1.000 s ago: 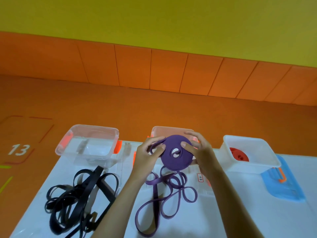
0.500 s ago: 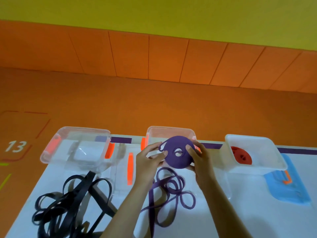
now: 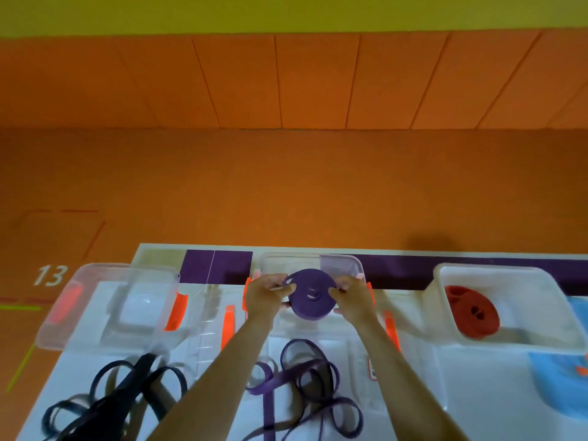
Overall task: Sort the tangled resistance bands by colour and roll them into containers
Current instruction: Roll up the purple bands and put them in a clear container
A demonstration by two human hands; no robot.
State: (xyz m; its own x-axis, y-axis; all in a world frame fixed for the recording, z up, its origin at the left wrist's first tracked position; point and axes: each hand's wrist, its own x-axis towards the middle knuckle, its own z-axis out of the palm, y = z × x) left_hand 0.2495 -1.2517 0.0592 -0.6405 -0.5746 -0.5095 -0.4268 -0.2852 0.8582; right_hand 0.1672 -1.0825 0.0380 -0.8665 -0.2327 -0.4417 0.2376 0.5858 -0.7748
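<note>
Lifted forward over the tub (image 3: 342,264) beneath my hands, the springy purple roll (image 3: 311,294) could uncoil, so my left hand (image 3: 265,297) and right hand (image 3: 353,300) pinch its rim.

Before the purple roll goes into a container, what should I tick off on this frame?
1. Grip on the purple roll: ok; left hand and right hand hold it at opposite edges.
2. Roll wound tight: ok, apart from a small loop at its upper left edge.
3. Middle container open: ok; no lid on it, and the roll is right over it.
4. Its floor free: cannot tell; hands and roll hide it.
5. Colours kept apart: ok; red roll is in the right container, with no purple there.
6. Purple all rolled: not ok; loose purple bands lie on the table.
</note>
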